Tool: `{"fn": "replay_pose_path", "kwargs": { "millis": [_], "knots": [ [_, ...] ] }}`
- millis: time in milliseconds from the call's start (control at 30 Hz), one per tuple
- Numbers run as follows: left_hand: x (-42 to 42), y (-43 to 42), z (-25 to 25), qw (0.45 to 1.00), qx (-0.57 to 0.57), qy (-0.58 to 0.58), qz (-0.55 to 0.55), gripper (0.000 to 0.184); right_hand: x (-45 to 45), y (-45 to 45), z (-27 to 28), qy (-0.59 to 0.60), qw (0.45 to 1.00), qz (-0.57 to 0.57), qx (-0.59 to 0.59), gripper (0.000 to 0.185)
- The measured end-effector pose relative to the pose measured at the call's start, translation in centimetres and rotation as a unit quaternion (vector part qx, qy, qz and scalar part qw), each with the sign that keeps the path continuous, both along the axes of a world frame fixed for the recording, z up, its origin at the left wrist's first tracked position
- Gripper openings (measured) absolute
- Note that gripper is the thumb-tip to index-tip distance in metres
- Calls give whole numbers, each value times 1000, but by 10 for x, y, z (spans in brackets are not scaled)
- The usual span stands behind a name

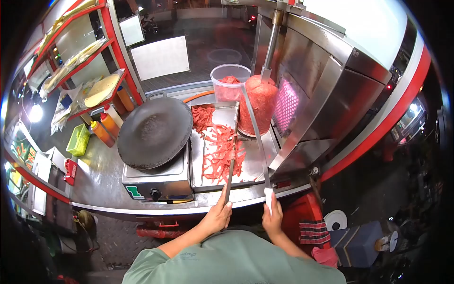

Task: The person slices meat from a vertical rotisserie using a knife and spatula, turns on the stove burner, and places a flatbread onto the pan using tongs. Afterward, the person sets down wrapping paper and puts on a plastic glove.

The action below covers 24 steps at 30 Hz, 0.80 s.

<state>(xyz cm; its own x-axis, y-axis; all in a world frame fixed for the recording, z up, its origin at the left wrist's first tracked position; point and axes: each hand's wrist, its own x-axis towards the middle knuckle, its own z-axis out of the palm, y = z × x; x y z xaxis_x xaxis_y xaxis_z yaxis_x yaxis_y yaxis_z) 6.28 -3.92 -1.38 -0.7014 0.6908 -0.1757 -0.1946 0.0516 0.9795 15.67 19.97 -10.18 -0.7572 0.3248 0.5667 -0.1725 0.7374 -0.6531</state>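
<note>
My right hand [272, 218] is closed around the white handle of a long knife [258, 137]. The narrow blade runs up along the left side of a red meat cone [261, 102] on a vertical spit; whether it touches is hard to tell. In my left hand [218, 217] are what look like long metal tongs [231, 176], fingers wrapped round the near end. Their far end lies over red meat strips [218, 147] spread across a metal tray [198, 177]. Behind the tray, a clear plastic tub [230, 71] holds more red meat.
Left of the tray, a dark round griddle pan [155, 132] tops a metal stove [158, 182]. Sauce bottles [102, 132] and a green basket [78, 140] stand beyond. The upright grill [286, 102] glows pink beside the cone. Red shelves [94, 52] with flatbreads rise at left.
</note>
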Motion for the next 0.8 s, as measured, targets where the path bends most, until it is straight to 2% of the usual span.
{"fn": "replay_pose_path", "kwargs": {
  "millis": [33, 100, 167, 200, 233, 300, 400, 467, 567, 633, 700, 800],
  "knots": [
    [1, 2, 1, 1000, -1, -4, 3, 70, 24, 5, -26, -55, 998, -6, -33, 56],
    [0, 4, 2, 1000, -6, -10, 7, 70, 26, 3, -19, -35, 999, -13, 3, 55],
    [2, 6, 2, 1000, -9, 16, 12, 70, -18, -2, 27, 56, 996, 0, 65, 54],
    [3, 8, 1, 999, -11, 27, 14, 70, -36, -5, 40, 25, 1000, 3, 17, 54],
    [3, 10, -2, 1000, -8, 18, 20, 71, -56, -5, 53, 49, 997, -2, 57, 54],
    [-2, 13, -3, 1000, -21, -4, 17, 74, -63, -7, 64, 24, 999, -4, 45, 57],
    [-9, 12, 4, 1000, -19, 14, 12, 74, -15, -5, 22, 2, 999, -10, 41, 56],
    [-9, 14, 3, 999, -21, 21, 14, 74, 31, -1, -14, -45, 999, -7, -8, 55],
    [-13, 17, 2, 999, -24, 33, 20, 74, 21, -4, 2, 1, 999, -1, 34, 54],
    [-10, 19, -1, 999, -20, 31, 19, 75, -23, -7, 34, 6, 996, -25, 80, 54],
    [-9, 26, -3, 999, -19, 20, 36, 74, -52, -7, 54, -35, 999, -17, 34, 55],
    [-16, 30, 2, 999, -24, 25, 42, 73, -36, -7, 43, -26, 998, -25, 54, 55]
  ]
}}
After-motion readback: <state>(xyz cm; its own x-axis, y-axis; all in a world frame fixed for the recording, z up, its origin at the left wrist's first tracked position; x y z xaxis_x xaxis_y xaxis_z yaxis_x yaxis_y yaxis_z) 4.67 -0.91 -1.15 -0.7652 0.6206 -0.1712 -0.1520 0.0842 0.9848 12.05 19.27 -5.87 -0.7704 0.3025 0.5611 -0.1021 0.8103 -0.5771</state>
